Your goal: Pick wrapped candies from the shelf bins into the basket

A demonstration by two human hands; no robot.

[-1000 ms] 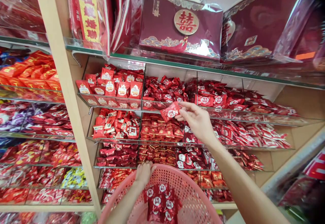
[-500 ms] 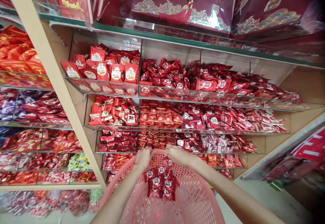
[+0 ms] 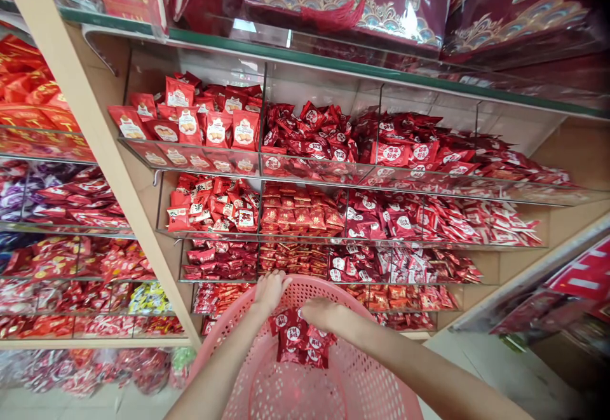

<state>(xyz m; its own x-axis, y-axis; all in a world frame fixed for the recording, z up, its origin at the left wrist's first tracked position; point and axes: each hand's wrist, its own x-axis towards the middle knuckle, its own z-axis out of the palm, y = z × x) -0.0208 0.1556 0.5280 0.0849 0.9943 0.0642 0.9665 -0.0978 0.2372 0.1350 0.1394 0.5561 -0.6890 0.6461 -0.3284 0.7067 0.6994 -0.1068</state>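
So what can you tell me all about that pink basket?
The pink basket looks like plastic, round, its wall and floor full of small holes. It sits low before the shelves, tilted toward the camera. The left hand grips its far rim; the right hand reaches inside, onto a small pile of red candy packets.

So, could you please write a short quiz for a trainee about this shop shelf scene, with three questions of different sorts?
1. True or false: the left hand grips the far rim of the round pink perforated plastic basket.
2. Where is the right hand? A. on the top glass shelf B. inside the basket, on the pile of dark red candy packets C. at the beige shelf post
3. Fill in: the candy packets in the basket carry a round ____ label.

Key: 1 true; 2 B; 3 white.
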